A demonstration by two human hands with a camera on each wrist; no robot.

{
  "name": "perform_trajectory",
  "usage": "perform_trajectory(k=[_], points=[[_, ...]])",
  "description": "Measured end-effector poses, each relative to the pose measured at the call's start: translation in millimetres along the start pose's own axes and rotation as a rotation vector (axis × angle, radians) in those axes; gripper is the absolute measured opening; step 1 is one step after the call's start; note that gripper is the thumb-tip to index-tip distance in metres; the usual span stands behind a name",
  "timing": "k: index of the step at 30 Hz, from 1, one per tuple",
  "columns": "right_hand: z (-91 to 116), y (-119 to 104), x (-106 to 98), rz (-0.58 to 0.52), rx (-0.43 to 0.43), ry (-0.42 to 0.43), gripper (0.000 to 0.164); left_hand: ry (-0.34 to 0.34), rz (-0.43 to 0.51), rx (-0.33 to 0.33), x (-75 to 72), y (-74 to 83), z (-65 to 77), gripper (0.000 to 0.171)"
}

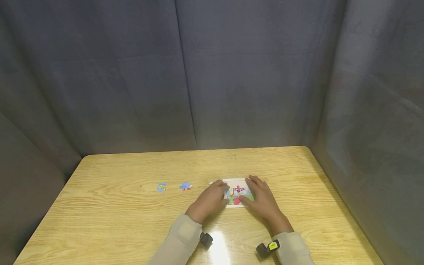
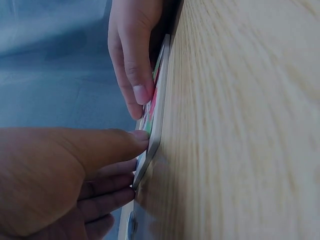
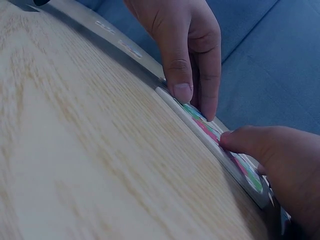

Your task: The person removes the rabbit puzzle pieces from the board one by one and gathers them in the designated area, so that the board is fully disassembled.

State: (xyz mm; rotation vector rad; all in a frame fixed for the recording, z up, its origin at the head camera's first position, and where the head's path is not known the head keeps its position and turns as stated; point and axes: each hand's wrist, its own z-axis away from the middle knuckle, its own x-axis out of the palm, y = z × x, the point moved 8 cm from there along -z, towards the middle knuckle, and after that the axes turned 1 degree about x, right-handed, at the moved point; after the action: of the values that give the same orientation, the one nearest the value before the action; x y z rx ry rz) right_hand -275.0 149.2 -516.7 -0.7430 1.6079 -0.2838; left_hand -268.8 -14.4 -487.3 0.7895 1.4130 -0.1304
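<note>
A small white-framed jigsaw puzzle board point(image 1: 236, 207) lies on the table, partly filled with a colourful animal picture; its upper part shows bare backing. My left hand point(image 1: 211, 198) grips the board's left side, thumb on the border and fingers along the edge, as the left wrist view shows. On the right, my right hand point(image 1: 263, 198) reaches over the board, its thumb pressing the picture near the middle and its extended fingers at the right border. In the right wrist view, the right thumb point(image 3: 245, 140) touches the pink part of the picture.
Loose blue jigsaw pieces lie left of the board: one piece point(image 1: 161, 187) farther left, another piece point(image 1: 186, 186) nearer. A third piece point(image 1: 210, 182) is partly hidden by the left hand. Grey curtains point(image 1: 132, 92) stand behind and beside the wooden table point(image 1: 116, 221).
</note>
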Motion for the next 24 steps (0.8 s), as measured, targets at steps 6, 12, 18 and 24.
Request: perform_trajectory(k=[6, 12, 18, 24], points=[[0.8, -0.1, -0.3, -0.02, 0.006, 0.002, 0.066, 0.002, 0.033, -0.013, 0.0, -1.1, 0.6, 0.049], [-0.1, 2.5, 0.7, -0.027, 0.022, 0.009, 0.061, 0.009, 0.028, -0.007, -0.3, -0.5, 0.7, 0.049], [-0.8, 4.5, 1.6, -0.031, 0.04, 0.012, 0.062, 0.019, 0.025, -0.001, -1.1, 0.5, 0.8, 0.048], [-1.3, 4.9, 1.3, -0.032, 0.041, 0.013, 0.061, 0.017, 0.035, -0.014, -0.6, -0.5, 0.7, 0.048]])
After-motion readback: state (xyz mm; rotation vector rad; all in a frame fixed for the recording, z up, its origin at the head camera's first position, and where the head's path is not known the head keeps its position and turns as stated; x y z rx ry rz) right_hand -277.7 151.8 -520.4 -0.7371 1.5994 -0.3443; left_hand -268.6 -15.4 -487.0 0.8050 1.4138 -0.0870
